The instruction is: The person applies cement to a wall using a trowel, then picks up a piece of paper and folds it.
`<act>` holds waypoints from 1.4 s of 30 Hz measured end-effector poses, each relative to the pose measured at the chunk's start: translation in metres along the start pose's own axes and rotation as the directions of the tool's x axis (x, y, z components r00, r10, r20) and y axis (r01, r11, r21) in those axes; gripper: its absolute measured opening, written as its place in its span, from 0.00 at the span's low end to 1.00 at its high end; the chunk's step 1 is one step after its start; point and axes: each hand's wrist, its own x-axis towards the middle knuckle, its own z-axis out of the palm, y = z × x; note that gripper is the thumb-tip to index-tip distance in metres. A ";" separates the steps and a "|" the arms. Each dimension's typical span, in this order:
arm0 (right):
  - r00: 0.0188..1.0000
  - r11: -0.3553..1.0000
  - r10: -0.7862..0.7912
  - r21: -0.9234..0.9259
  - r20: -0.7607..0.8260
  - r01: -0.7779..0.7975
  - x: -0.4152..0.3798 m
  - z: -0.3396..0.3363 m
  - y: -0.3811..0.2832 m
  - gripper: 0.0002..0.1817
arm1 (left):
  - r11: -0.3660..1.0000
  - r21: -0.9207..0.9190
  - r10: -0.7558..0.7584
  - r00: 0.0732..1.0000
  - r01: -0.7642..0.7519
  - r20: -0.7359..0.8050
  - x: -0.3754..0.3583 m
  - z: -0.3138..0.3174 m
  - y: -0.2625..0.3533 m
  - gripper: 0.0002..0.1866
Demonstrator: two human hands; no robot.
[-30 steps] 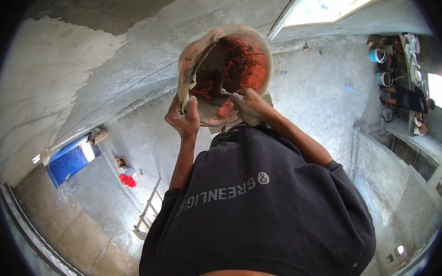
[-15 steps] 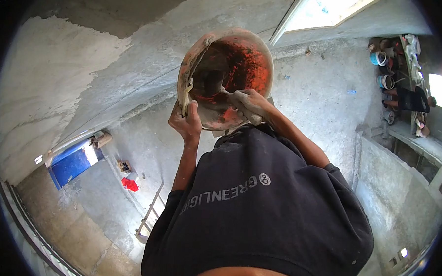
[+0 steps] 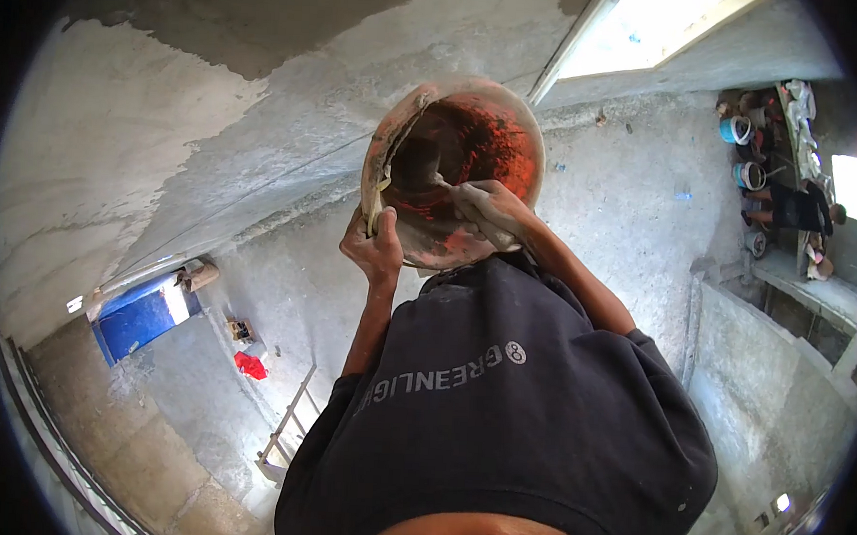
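An orange bucket point(image 3: 506, 142), its wall caked with grey plaster, is held up in front of my chest with its mouth facing me. My left hand point(image 3: 380, 246) is closed on the bucket's near left rim, thumb on the inside. My right hand point(image 3: 493, 213) reaches into the mouth from the right, fingers wrapped round the handle of a trowel point(image 3: 419, 162). The trowel's blade lies dark against the inner wall and is hard to make out there. A pale strip point(image 3: 380, 185) shows at the rim just above my left thumb.
Wet plaster point(image 3: 267, 21) darkens the wall at upper left. A bright window opening point(image 3: 649, 33) is at the top. At far right a person point(image 3: 799, 205) is near a scaffold and several buckets point(image 3: 737, 130). A blue door point(image 3: 134, 331) and a wooden ladder-like frame point(image 3: 290, 419) are at lower left.
The bucket and both hands have shifted slightly down and to the right in view. The trowel stays inside the bucket and both grips are the same.
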 end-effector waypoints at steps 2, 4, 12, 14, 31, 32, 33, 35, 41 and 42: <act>0.999 0.979 -0.025 -0.204 -0.041 0.016 -0.017 -0.003 -0.011 0.18 | 0.999 -0.024 -0.045 0.998 0.044 -0.043 -0.003 0.003 -0.013 0.11; 0.998 0.965 -0.031 -0.257 0.049 0.043 -0.023 -0.016 -0.006 0.17 | 0.994 -0.053 -0.102 0.990 0.097 -0.099 -0.007 0.008 -0.017 0.11; 0.986 0.953 -0.137 -0.260 0.097 0.158 -0.066 -0.042 -0.043 0.17 | 0.887 -0.207 -0.455 0.859 0.413 -0.235 -0.007 0.024 -0.025 0.13; 0.983 0.951 -0.118 -0.269 0.138 0.152 -0.069 -0.054 -0.043 0.16 | 0.852 -0.222 -0.520 0.814 0.474 -0.258 -0.006 0.022 -0.035 0.13; 0.754 0.540 -0.597 -0.558 0.274 0.630 0.058 0.000 -0.124 0.13 | 0.656 -0.282 -0.752 0.573 0.700 -0.327 -0.059 0.044 -0.139 0.20; 0.744 0.515 -0.601 -0.570 0.292 0.640 0.067 0.006 -0.142 0.13 | 0.616 -0.290 -0.781 0.518 0.733 -0.349 -0.068 0.047 -0.148 0.21; 0.746 0.485 -0.591 -0.604 0.306 0.632 0.076 0.012 -0.163 0.12 | 0.607 -0.325 -0.789 0.503 0.725 -0.352 -0.079 0.050 -0.156 0.22; 0.705 0.374 -0.621 -0.660 0.343 0.651 0.099 0.022 -0.206 0.10 | 0.541 -0.368 -0.833 0.423 0.756 -0.357 -0.095 0.059 -0.170 0.23; 0.261 -0.032 -0.772 -0.446 0.579 0.895 0.158 0.070 -0.323 0.10 | 0.660 -0.423 -0.744 0.464 0.621 -0.480 -0.137 0.087 -0.199 0.19; 0.324 -0.062 -0.748 -0.546 0.579 0.835 0.158 0.078 -0.338 0.10 | 0.642 -0.437 -0.760 0.447 0.629 -0.472 -0.139 0.081 -0.185 0.19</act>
